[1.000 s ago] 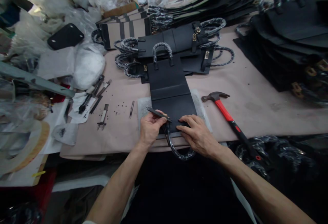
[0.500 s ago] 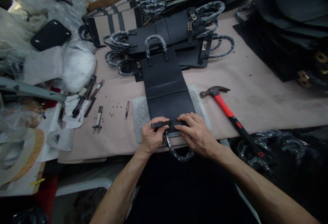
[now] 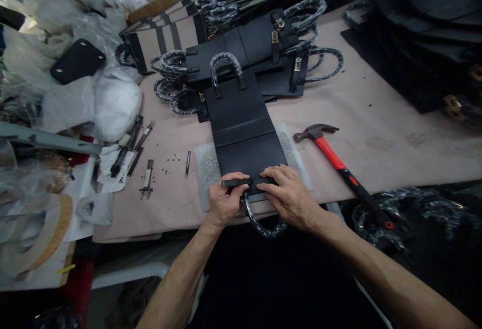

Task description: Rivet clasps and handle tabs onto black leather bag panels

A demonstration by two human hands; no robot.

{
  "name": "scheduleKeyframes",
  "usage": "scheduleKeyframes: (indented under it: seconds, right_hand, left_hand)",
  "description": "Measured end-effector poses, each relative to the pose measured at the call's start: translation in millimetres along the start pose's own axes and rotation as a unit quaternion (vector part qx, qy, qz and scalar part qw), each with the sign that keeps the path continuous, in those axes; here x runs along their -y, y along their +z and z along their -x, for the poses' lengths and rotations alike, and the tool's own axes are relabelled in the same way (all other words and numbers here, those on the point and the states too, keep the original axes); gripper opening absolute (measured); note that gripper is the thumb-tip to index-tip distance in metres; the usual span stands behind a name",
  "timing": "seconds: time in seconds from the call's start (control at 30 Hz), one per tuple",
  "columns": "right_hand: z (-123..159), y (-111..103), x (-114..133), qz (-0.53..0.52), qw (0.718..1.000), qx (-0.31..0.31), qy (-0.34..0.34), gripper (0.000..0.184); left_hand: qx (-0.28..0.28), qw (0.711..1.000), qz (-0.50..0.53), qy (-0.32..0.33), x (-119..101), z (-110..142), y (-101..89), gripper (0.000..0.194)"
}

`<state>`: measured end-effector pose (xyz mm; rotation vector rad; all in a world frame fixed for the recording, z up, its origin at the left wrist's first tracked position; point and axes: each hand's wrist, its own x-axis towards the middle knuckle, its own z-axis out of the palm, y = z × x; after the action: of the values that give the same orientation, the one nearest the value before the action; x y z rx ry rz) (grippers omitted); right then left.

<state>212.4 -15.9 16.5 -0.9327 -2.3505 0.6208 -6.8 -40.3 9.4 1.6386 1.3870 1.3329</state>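
A black bag panel [image 3: 244,118] lies flat on a grey slab [image 3: 208,160], its creases running across the middle. Plastic-wrapped handles are fixed at both ends: the far handle [image 3: 226,63] lies toward the pile behind, and the near handle [image 3: 267,232] hangs past the table edge. My left hand [image 3: 226,198] pinches a short black strap [image 3: 235,182] between thumb and fingers at the panel's near end. With fingers stretched out, my right hand [image 3: 288,196] rests on the panel just right of the strap; its thumb is hidden.
A claw hammer [image 3: 327,150] with a red and black grip lies to the right. On the left are a small metal punch [image 3: 188,163] and other hand tools [image 3: 146,178]. More bag panels [image 3: 241,45] are piled behind, and a dark stack [image 3: 414,42] stands at right.
The camera view has turned slightly, so the left-hand items sit a little farther right. Both hands and the strap keep the same pose on the panel.
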Motion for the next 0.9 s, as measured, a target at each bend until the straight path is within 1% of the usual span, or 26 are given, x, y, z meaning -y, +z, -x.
scheduleKeyframes:
  seconds: [0.2, 0.4, 0.53, 0.77, 0.9]
  right_hand:
    - [0, 0, 0, -0.001, 1.0, -0.011, -0.002, 0.028]
    - [0, 0, 0, 0.004, 1.0, 0.003, 0.007, 0.03]
    - [1, 1, 0, 0.0, 1.0, -0.004, 0.01, 0.031]
    - [1, 2, -1, 0.0, 1.0, -0.003, 0.011, 0.029]
    - [1, 3, 0, 0.002, 1.0, -0.001, 0.009, 0.028]
  left_hand:
    - [0.007, 0.999, -0.01, -0.03, 0, -1, -0.6, 0.009]
    - [0.003, 0.999, -0.02, -0.032, -3, -5, -0.1, 0.007]
    - [0.008, 0.999, -0.039, -0.038, -5, -7, 0.6, 0.007]
    - [0.016, 0.999, -0.036, -0.017, -5, -10, 5.1, 0.01]
    - [0.024, 0.997, -0.078, 0.011, -7, -12, 9.7, 0.011]
